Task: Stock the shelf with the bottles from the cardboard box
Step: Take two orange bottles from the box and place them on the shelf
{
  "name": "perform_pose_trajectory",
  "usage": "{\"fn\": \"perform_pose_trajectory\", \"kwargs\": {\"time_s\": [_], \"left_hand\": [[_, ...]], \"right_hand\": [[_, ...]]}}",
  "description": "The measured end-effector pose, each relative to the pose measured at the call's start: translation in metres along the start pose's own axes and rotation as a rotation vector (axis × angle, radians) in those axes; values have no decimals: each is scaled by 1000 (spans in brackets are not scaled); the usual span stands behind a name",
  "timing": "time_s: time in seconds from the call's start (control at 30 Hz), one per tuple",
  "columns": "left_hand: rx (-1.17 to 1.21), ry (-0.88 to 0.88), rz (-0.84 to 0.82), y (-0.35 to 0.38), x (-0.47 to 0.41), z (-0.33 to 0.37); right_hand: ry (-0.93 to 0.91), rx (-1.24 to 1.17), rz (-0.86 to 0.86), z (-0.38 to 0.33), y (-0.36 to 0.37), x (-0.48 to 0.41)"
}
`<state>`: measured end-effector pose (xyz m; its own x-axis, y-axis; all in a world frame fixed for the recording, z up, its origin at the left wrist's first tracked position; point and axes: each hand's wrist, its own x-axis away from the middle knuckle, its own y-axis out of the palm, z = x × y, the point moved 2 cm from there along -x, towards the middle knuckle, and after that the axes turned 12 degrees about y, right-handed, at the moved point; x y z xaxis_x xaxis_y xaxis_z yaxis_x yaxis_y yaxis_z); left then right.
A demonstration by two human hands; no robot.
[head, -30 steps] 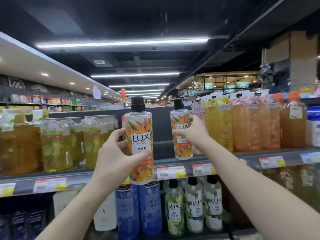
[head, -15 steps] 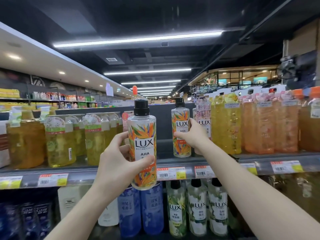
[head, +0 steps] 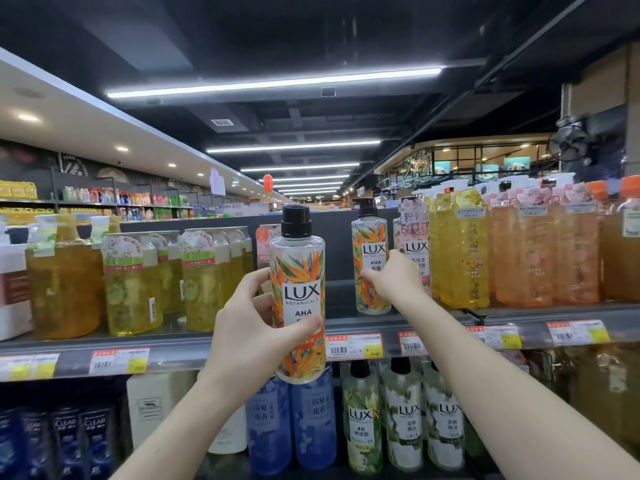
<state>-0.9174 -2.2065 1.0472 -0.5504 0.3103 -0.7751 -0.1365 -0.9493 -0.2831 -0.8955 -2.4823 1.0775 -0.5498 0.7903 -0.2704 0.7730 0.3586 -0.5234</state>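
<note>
Right now the left hand [head: 249,327] wraps a LUX bottle [head: 300,299] upright, just short of the shelf [head: 194,344]. The right hand [head: 394,278] pinches a second LUX bottle [head: 369,258], which looks set down in the shelf's gap. One placed, one waiting; the cardboard box is out of sight.

Orange-green floral bottle [head: 300,306], black cap [head: 295,221]; yellow, seemingly amber bottles [head: 460,254]
</note>
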Motion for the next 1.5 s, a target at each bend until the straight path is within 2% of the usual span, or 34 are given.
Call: {"fn": "perform_pose_trajectory", "kwargs": {"time_s": [0.37, 0.93, 1.5], "left_hand": [[36, -40, 13, 9, 4, -1], [7, -10, 9, 14, -3, -1], [-1, -67, 26, 6, -12, -29]], "right_hand": [[-54, 104, 118, -5, 16, -2], [-64, 108, 37, -13, 54, -43], [-45, 23, -37, -17, 81, -78]]}}
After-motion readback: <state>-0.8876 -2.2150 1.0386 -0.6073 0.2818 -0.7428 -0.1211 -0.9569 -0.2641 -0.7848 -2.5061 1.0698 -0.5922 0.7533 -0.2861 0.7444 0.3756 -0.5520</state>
